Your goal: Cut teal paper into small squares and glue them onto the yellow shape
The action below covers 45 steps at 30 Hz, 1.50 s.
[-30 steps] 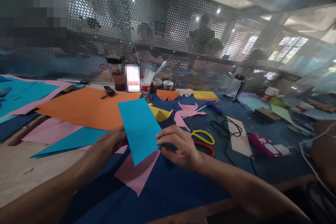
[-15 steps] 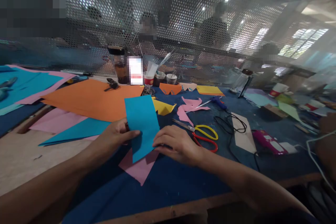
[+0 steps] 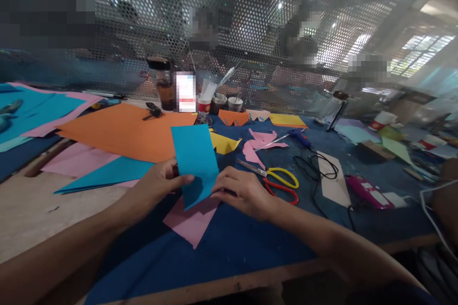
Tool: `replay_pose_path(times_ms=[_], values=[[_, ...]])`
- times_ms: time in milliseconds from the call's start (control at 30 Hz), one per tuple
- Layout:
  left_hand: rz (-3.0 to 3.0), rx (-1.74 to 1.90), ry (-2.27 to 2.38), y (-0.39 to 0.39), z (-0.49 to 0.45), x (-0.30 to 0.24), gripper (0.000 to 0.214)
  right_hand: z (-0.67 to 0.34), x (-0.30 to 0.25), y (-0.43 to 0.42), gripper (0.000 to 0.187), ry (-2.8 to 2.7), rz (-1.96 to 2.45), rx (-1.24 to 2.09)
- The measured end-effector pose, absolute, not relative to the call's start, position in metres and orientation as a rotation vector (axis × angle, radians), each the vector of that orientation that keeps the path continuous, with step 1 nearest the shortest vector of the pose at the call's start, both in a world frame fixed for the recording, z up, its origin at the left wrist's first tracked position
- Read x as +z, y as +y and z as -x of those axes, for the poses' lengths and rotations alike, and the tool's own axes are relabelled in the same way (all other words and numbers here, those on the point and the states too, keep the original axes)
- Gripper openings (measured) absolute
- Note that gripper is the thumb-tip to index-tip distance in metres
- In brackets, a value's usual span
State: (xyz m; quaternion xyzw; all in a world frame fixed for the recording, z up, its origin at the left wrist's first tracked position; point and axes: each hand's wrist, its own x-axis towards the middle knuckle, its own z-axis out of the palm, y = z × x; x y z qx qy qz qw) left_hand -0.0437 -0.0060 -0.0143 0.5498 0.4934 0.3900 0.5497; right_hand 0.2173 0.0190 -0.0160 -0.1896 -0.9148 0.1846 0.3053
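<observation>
One blue sheet (image 3: 195, 155) is pinched between the left hand (image 3: 165, 178) and right hand (image 3: 246, 190), over pink paper (image 3: 194, 229).

Plain blue paper (image 3: 195, 152), yellow-and-red-handled scissors (image 3: 265, 172)

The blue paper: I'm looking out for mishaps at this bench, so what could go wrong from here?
The blue paper might crease if the left hand, its thumb on the face, and the right hand, at the lower right edge, pull unevenly.

The scissors lie just beyond the right hand with their blades exposed, so a careless reach could nick a finger.

The black cord loops over the pale card; tugging it may drag that card.
</observation>
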Motion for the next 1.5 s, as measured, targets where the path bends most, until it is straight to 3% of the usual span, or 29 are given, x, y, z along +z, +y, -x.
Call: replay_pose_path(times_ms=[400, 633, 733, 800, 867, 1033, 1500], values=[[-1.263, 0.894, 1.123, -0.007, 0.039, -0.006, 0.042, -0.216, -0.022, 0.022, 0.011, -2.328, 0.553, 0.535], [-1.587, 1.075, 1.457, -0.003, 0.044, -0.001, 0.075, -0.216, -0.021, 0.022, 0.018, -2.498, 0.572, 0.375], [-1.956, 1.155, 1.639, -0.012, 0.045, 0.006, 0.052, -0.216, -0.025, 0.024, 0.018, -2.523, 0.577, 0.382], [-2.207, 1.050, 1.542, -0.020, 0.045, 0.006, 0.025, -0.216, -0.028, 0.025, 0.016, -2.519, 0.600, 0.403], [-2.281, 0.848, 1.386, -0.027, 0.045, 0.001, 0.016, -0.216, -0.030, 0.025, 0.013, -2.507, 0.631, 0.432], [-2.223, 0.596, 1.405, -0.031, 0.048, -0.017, 0.016, -0.216, -0.032, 0.024, 0.011, -2.479, 0.718, 0.545], [-2.312, 0.643, 1.343, -0.017, 0.052, -0.020, 0.027, -0.211, -0.019, 0.014, 0.010, -2.383, 0.957, 0.711]])
